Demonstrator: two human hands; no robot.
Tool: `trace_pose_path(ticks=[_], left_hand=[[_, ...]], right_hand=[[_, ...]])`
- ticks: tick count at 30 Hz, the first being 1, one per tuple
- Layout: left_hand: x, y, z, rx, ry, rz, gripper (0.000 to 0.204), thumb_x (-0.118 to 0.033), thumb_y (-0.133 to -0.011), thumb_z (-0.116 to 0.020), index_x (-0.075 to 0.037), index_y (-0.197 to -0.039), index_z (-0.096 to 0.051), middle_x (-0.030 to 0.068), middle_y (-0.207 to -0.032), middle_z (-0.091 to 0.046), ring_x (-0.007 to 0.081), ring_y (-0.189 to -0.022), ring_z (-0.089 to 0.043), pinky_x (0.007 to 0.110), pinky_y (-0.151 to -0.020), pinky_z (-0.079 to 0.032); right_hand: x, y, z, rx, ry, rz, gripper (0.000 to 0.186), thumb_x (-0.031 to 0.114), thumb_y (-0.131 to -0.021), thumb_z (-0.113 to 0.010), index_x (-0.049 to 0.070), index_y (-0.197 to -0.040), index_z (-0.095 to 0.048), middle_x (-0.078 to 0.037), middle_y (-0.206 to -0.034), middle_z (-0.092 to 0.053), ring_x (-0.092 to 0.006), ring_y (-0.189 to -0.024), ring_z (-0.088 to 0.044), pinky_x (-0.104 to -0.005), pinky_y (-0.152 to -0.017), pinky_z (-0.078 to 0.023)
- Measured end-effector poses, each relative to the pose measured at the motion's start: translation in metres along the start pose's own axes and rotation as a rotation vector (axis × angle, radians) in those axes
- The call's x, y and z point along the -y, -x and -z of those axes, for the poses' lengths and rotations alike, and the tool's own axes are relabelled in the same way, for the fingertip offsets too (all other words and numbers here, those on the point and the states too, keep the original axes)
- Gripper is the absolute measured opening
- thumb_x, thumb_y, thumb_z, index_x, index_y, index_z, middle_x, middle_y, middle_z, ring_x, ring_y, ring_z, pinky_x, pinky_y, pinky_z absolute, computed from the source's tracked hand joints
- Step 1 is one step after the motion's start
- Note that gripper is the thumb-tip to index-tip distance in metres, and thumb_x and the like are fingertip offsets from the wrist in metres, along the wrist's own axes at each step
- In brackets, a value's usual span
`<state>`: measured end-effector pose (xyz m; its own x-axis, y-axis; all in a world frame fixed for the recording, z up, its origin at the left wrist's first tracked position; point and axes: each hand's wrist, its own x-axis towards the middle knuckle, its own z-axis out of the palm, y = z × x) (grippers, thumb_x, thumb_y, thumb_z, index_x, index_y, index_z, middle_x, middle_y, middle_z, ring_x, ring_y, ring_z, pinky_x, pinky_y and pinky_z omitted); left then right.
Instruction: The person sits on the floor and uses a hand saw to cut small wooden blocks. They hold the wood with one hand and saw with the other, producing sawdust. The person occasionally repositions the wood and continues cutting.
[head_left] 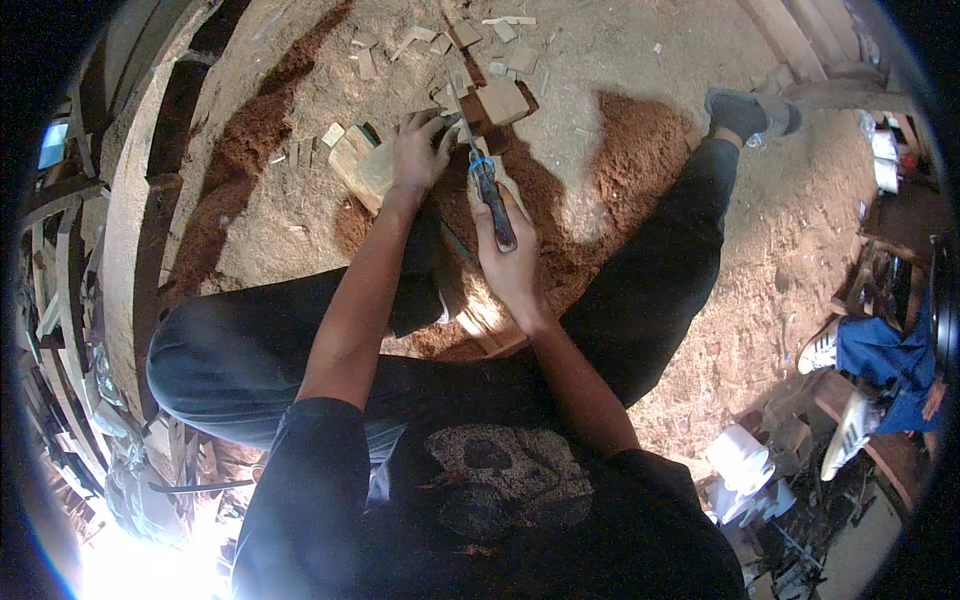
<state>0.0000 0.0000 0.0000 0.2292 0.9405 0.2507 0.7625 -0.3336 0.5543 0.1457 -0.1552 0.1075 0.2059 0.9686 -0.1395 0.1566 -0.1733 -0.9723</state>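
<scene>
My right hand (512, 245) is closed round the dark handle of a knife (487, 190). A blue band circles it near the long, narrow blade, which points away from me. Just left of the blade, my left hand (420, 150) is closed, with a small dark shape at its fingertips that I cannot make out. Beyond the hands sits a squared wooden block (502, 102), close to the blade's right side. A larger pale wood piece (358, 168) lies left of my left wrist.
Wood offcuts (515, 58) lie scattered ahead on the sawdust-covered ground (790, 250). Heaped reddish sawdust (640, 150) lies beside my outstretched leg. Wooden beams (140, 230) stand along the left. At the right are another person's blue-clad leg (880, 355) and a white container (740, 457).
</scene>
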Motion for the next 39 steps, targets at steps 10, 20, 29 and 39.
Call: trace_pose_path(ticks=[10, 20, 29, 39], left_hand=[[-0.006, 0.0, 0.004, 0.008, -0.021, -0.033, 0.025, -0.022, -0.09, -0.07, -0.009, -0.111, -0.075, 0.0154, -0.123, -0.068, 0.0384, -0.116, -0.058, 0.047, -0.102, -0.045], [0.004, 0.002, -0.002, -0.021, -0.05, -0.017, 0.022, -0.025, -0.089, -0.072, -0.012, -0.106, -0.075, 0.0087, -0.124, -0.068, 0.0313, -0.119, -0.058, 0.047, -0.101, -0.041], [0.009, 0.002, -0.002, -0.007, -0.06, -0.026, 0.022, -0.024, -0.089, -0.072, -0.012, -0.107, -0.075, 0.0085, -0.125, -0.067, 0.0319, -0.12, -0.057, 0.048, -0.104, -0.04], [-0.005, 0.001, 0.002, 0.029, -0.068, -0.006, 0.022, -0.023, -0.09, -0.071, -0.012, -0.108, -0.075, 0.0085, -0.126, -0.067, 0.0317, -0.121, -0.056, 0.048, -0.103, -0.04]], right_hand=[[-0.009, -0.002, -0.006, -0.058, -0.028, 0.033, 0.044, 0.019, -0.102, -0.061, -0.005, -0.138, -0.052, -0.021, -0.1, -0.07, -0.0198, -0.09, -0.068, -0.0333, -0.08, -0.053], [-0.003, 0.003, -0.006, -0.039, -0.016, 0.039, 0.044, 0.019, -0.102, -0.06, -0.003, -0.139, -0.053, -0.023, -0.099, -0.069, -0.0213, -0.09, -0.07, -0.0344, -0.079, -0.053], [0.007, 0.011, -0.002, -0.005, 0.037, -0.033, 0.042, 0.02, -0.103, -0.057, -0.002, -0.138, -0.052, -0.021, -0.1, -0.069, -0.0259, -0.089, -0.069, -0.0359, -0.08, -0.053], [-0.003, 0.008, -0.001, -0.048, -0.008, 0.059, 0.037, 0.017, -0.103, -0.058, -0.002, -0.134, -0.054, -0.02, -0.099, -0.068, -0.0245, -0.089, -0.068, -0.035, -0.081, -0.052]])
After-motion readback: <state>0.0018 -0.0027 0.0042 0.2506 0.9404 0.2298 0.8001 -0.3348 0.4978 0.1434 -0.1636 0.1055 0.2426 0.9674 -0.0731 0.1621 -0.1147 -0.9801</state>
